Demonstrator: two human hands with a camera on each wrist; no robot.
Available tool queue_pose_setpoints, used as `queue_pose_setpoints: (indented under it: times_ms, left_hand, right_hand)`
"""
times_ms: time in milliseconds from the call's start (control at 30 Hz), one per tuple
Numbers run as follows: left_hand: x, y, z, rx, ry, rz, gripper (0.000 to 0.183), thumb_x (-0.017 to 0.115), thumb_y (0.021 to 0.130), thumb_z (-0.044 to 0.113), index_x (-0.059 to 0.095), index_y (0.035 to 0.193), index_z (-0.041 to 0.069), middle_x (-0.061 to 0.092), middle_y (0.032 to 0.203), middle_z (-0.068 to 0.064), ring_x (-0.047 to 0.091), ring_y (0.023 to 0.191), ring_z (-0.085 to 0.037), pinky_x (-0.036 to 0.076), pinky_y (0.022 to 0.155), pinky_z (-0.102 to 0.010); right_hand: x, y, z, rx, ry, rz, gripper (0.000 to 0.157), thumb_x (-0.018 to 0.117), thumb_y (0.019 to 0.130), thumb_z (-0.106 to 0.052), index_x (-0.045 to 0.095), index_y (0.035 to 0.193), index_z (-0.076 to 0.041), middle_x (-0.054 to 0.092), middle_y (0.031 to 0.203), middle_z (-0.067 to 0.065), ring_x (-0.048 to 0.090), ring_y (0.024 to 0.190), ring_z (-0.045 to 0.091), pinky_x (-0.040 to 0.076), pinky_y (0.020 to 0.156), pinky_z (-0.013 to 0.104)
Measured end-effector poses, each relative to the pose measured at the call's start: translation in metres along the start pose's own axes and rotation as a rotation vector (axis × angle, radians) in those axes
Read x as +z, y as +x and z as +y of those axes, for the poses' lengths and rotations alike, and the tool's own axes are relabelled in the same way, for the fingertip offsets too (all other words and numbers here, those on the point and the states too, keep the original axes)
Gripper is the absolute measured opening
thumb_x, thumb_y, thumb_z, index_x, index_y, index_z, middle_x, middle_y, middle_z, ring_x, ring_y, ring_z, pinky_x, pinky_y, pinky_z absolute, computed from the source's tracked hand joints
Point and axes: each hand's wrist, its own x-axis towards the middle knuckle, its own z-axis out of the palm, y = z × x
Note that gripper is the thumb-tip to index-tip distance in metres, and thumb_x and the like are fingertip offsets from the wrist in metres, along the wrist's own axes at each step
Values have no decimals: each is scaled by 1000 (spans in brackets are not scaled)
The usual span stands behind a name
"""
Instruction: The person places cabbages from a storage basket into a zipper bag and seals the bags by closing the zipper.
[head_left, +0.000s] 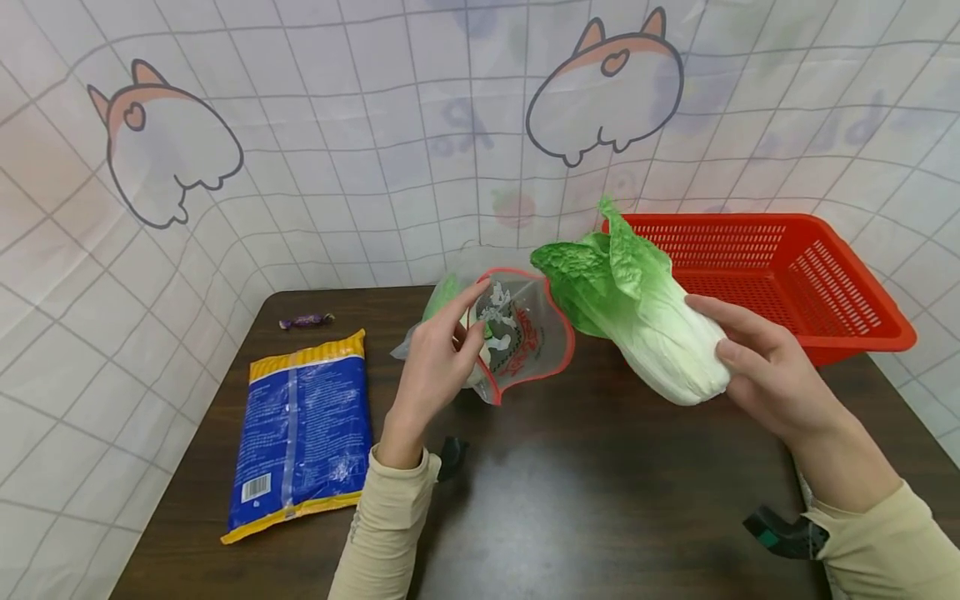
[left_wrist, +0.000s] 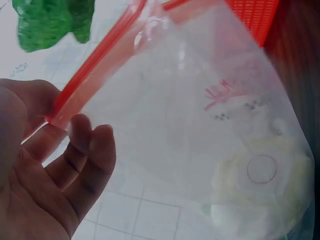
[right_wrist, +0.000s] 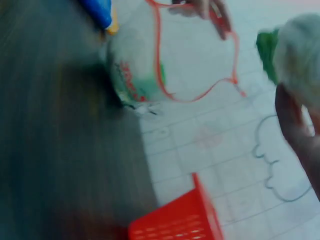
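Observation:
A clear zip bag (head_left: 536, 350) with a red-edged mouth stands spread at the middle of the table, pale green and white vegetable showing inside it. My left hand (head_left: 442, 346) pinches the red rim of that bag, thumb and fingers closed on the edge in the left wrist view. To the right, my right hand (head_left: 772, 367) grips a napa cabbage (head_left: 652, 325) by its white base, raised above the table. Its green leaves point up and left, near the bag's mouth. In the right wrist view the cabbage (right_wrist: 300, 60) is blurred and partly cut off.
A red plastic basket (head_left: 855, 340) sits at the back right, behind the cabbage. On the left lie a blue and yellow packet (head_left: 303, 442) and a small purple-wrapped candy (head_left: 306, 321). A patterned cloth (head_left: 360, 150) hangs behind the dark table (head_left: 570, 500).

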Motion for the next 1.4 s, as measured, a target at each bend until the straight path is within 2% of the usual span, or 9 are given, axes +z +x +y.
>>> queue_pose_setpoints:
  times_ms: [167, 333, 667, 800, 933, 1033, 1133, 1233, 1400]
  left_hand:
    - [-2, 1, 0, 13, -9, -3, 48, 54, 96, 5, 53, 142, 16, 52, 65, 1, 39, 47, -8, 32, 43, -26]
    - [-3, 1, -2, 9, -15, -24, 50, 53, 96, 3, 52, 144, 18, 54, 65, 2, 38, 45, -8, 32, 43, -26]
    - [-4, 2, -3, 21, -17, -16, 50, 50, 96, 2, 52, 143, 18, 49, 65, 2, 35, 45, -9, 31, 43, -26]
    - [0, 3, -4, 39, -12, -36, 50, 50, 96, 2, 51, 144, 17, 49, 65, 2, 34, 45, -8, 31, 45, -26]
    - [2, 3, -4, 59, -14, -38, 50, 49, 96, 1, 52, 143, 15, 47, 63, 3, 33, 45, -9, 29, 45, -26]
    - [3, 2, -4, 63, -19, -37, 49, 49, 95, 0, 53, 142, 14, 48, 65, 2, 34, 46, -9, 29, 45, -26]
    - [4, 1, -2, 55, -16, -56, 49, 50, 95, 1, 52, 143, 15, 47, 64, 2, 35, 47, -8, 30, 46, -26]
    - [6, 0, -1, 50, -11, -80, 50, 50, 96, 3, 51, 144, 16, 45, 62, 3, 35, 48, -8, 31, 46, -25]
    - [6, -1, 1, 52, -2, -76, 50, 50, 97, 3, 51, 144, 17, 43, 59, 4, 34, 46, -9, 30, 45, -25]
  right_hand:
    - [-3, 1, 22, 14, 102, -151, 48, 25, 101, 8, 31, 149, 8, 45, 145, 17, 56, 117, 22, 52, 89, 30]
    - [0, 6, 40, 102, 115, -200, 48, 22, 103, 4, 32, 150, 4, 46, 144, 14, 57, 116, 20, 52, 89, 31]
    - [14, 22, 27, 414, -712, 159, 39, 47, 104, -16, 54, 142, -14, 56, 130, 5, 53, 105, 18, 48, 81, 25]
    - [23, 27, 25, 407, -935, 99, 38, 54, 101, -18, 58, 138, -26, 55, 132, -4, 49, 112, 13, 43, 85, 24]
    - [32, 33, 27, 380, -1020, 10, 37, 59, 99, -18, 60, 134, -30, 55, 132, -8, 49, 118, 10, 43, 90, 25]
    - [38, 39, 32, 471, -942, 101, 36, 56, 100, -28, 58, 136, -29, 55, 131, -4, 51, 112, 15, 47, 84, 28]
    - [41, 44, 39, 564, -648, 235, 44, 49, 103, -34, 50, 144, -21, 50, 135, 4, 51, 108, 21, 51, 82, 30]
    - [42, 47, 46, 609, -358, 253, 50, 47, 104, -32, 39, 150, -13, 42, 140, 12, 53, 109, 26, 54, 84, 36]
    - [49, 50, 56, 608, -370, 293, 50, 48, 104, -30, 41, 149, -12, 41, 141, 13, 56, 102, 25, 55, 80, 35]
